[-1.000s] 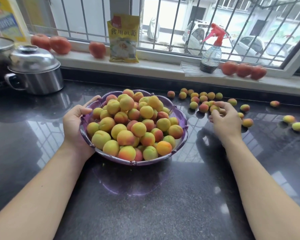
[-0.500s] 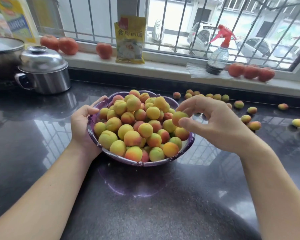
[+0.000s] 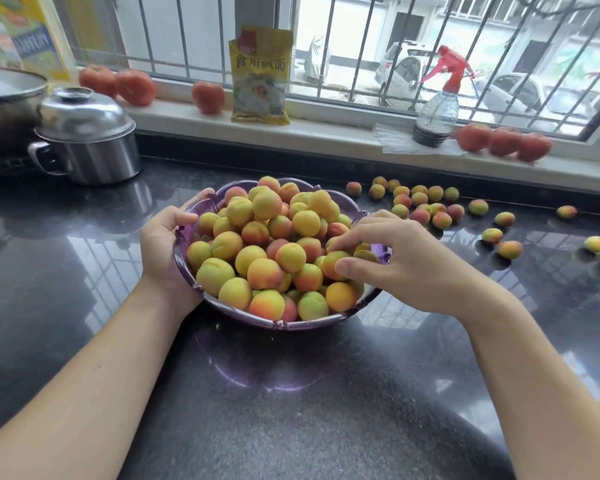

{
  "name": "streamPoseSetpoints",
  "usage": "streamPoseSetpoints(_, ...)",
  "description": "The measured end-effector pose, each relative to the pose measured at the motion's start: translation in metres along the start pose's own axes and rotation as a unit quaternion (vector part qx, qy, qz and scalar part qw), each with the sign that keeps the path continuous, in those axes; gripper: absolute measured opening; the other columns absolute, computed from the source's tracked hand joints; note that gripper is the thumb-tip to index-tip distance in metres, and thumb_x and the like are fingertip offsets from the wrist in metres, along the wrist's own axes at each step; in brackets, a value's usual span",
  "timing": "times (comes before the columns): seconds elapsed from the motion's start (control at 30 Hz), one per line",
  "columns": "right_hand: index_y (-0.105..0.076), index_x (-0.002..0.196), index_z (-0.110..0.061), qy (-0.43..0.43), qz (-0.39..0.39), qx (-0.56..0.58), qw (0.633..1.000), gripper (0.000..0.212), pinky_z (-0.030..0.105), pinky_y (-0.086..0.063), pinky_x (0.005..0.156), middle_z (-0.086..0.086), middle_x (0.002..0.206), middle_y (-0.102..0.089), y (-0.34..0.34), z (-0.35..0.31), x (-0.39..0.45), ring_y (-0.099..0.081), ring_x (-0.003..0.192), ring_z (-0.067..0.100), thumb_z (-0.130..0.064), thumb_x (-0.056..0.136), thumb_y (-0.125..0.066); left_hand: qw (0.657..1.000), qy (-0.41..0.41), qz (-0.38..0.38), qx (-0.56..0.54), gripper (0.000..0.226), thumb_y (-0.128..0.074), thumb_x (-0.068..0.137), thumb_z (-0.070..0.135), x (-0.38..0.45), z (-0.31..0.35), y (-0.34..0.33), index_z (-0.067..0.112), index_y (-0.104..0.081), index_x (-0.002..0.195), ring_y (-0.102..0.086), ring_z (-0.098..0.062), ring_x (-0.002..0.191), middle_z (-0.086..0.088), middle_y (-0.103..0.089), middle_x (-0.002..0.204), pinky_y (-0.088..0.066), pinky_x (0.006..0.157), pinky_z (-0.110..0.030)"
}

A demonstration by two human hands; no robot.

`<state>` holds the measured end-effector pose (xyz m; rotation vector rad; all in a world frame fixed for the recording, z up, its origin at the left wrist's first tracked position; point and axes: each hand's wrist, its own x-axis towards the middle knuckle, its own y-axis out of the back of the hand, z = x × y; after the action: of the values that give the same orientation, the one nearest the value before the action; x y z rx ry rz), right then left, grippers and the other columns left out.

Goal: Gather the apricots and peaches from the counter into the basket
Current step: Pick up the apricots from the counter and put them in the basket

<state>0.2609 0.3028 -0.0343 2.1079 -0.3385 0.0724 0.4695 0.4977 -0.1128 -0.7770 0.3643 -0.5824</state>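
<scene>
Head view: basket (image 3: 293,323) heaped with fruit (image 3: 262,249)

The counter (image 3: 291,410) is dark speckled stone, polished to a high gloss, mirroring the window bars and the steel pot. On it the basket (image 3: 284,323) is translucent purple plastic with a smooth, shiny scalloped rim. The fruit heaped in the basket (image 3: 267,206) has matt, faintly velvety skin; the loose fruit right of the basket (image 3: 420,199) looks the same. Left of the basket, the pot (image 3: 94,147) and its domed lid are brushed, reflective stainless steel. Behind the basket on the sill stand a glossy yellow plastic pouch (image 3: 260,77), smooth-skinned tomatoes (image 3: 136,87), and a clear plastic spray bottle (image 3: 437,112) with a red plastic trigger.
</scene>
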Motion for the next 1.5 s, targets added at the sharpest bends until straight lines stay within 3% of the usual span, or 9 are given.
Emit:
streamPoseSetpoints(0.17, -0.076, 0.109, -0.037, 0.006, -0.013, -0.008, 1.000, 0.028, 0.039, -0.049, 0.096, -0.016, 0.103, -0.069, 0.000, 0.002, 0.000, -0.053, 0.115, 0.006, -0.050, 0.085, -0.071, 1.000, -0.002, -0.004, 0.005, 0.045, -0.040, 0.094, 0.019, 0.000, 0.001, -0.001, 0.014, -0.060, 0.134, -0.066, -0.039, 0.118, -0.019, -0.069, 0.130, -0.053, 0.106, -0.059)
streamPoseSetpoints(0.27, -0.075, 0.112, -0.035, 0.012, 0.009, -0.001, 1.000, 0.026, 0.024, -0.048, 0.093, -0.019, 0.103, -0.069, 0.001, 0.001, -0.001, -0.056, 0.112, 0.002, -0.045, 0.088, -0.069, 1.000, 0.000, -0.004, 0.007, 0.046, -0.043, 0.091, 0.019, -0.001, 0.001, -0.001, 0.013, -0.060, 0.134, -0.066, -0.040, 0.118, -0.019, -0.068, 0.129, -0.053, 0.105, -0.058)
streamPoseSetpoints(0.37, -0.076, 0.107, -0.023, -0.020, 0.180, 0.089, 0.979, 0.015, 0.015, -0.051, 0.085, -0.016, 0.099, -0.072, 0.007, 0.017, 0.006, -0.065, 0.098, 0.000, -0.026, 0.098, -0.065, 1.000, -0.002, -0.003, 0.009, 0.053, -0.051, 0.080, 0.019, -0.003, 0.002, -0.004, 0.014, -0.060, 0.132, -0.069, -0.037, 0.111, -0.017, -0.071, 0.123, -0.058, 0.098, -0.052)
streamPoseSetpoints(0.43, -0.075, 0.101, -0.018, -0.086, 0.314, 0.108, 0.939, 0.014, 0.028, -0.055, 0.082, -0.007, 0.093, -0.073, 0.005, 0.051, 0.011, -0.068, 0.089, 0.011, -0.017, 0.098, -0.061, 1.000, -0.005, 0.006, 0.008, 0.052, -0.051, 0.081, 0.019, -0.003, 0.001, -0.005, 0.014, -0.061, 0.132, -0.069, -0.037, 0.112, -0.017, -0.071, 0.123, -0.059, 0.099, -0.052)
streamPoseSetpoints(0.5, -0.075, 0.101, -0.016, -0.187, 0.365, 0.020, 0.912, 0.019, 0.037, -0.053, 0.088, 0.002, 0.098, -0.074, -0.003, 0.097, 0.012, -0.066, 0.095, 0.023, -0.014, 0.096, -0.057, 1.000, -0.009, 0.020, 0.004, 0.052, -0.050, 0.084, 0.017, -0.003, 0.001, -0.005, 0.013, -0.062, 0.134, -0.067, -0.039, 0.121, -0.017, -0.070, 0.127, -0.054, 0.105, -0.055)
streamPoseSetpoints(0.63, -0.071, 0.112, -0.012, -0.320, 0.337, -0.072, 0.883, 0.026, 0.039, -0.044, 0.093, 0.018, 0.119, -0.066, -0.010, 0.145, 0.012, -0.058, 0.113, 0.038, -0.009, 0.093, -0.053, 0.999, -0.006, 0.039, 0.015, 0.057, -0.040, 0.096, 0.018, -0.005, 0.003, -0.007, 0.010, -0.056, 0.150, -0.068, -0.039, 0.123, -0.018, -0.071, 0.128, -0.052, 0.108, -0.057)
streamPoseSetpoints(0.83, -0.061, 0.112, -0.010, -0.202, 0.256, -0.249, 0.912, 0.022, 0.046, -0.044, 0.076, 0.017, 0.121, -0.054, -0.027, 0.137, 0.044, -0.057, 0.097, 0.045, -0.007, 0.093, -0.051, 0.999, -0.004, 0.037, 0.012, 0.068, -0.051, 0.081, 0.018, -0.009, 0.003, -0.012, 0.010, -0.057, 0.149, -0.071, -0.034, 0.109, -0.015, -0.074, 0.119, -0.058, 0.101, -0.050)
streamPoseSetpoints(1.17, -0.051, 0.129, -0.013, -0.250, 0.238, -0.280, 0.896, 0.036, 0.049, -0.049, 0.083, 0.017, 0.132, -0.051, -0.023, 0.150, 0.076, -0.059, 0.106, 0.047, -0.031, 0.098, -0.055, 0.999, -0.006, 0.032, 0.012, 0.070, -0.055, 0.071, 0.022, -0.008, 0.003, -0.013, 0.014, -0.062, 0.141, -0.071, -0.033, 0.111, -0.014, -0.074, 0.122, -0.054, 0.107, -0.054)
streamPoseSetpoints(1.5, -0.056, 0.125, -0.014, -0.230, 0.264, -0.271, 0.896, 0.029, 0.044, -0.047, 0.076, 0.017, 0.124, -0.056, -0.023, 0.152, 0.079, -0.060, 0.101, 0.045, -0.026, 0.099, -0.054, 1.000, 0.000, 0.021, -0.005, 0.081, -0.053, 0.071, 0.020, -0.006, 0.003, -0.013, 0.011, -0.054, 0.152, -0.070, -0.034, 0.113, -0.016, -0.071, 0.126, -0.053, 0.107, -0.054)
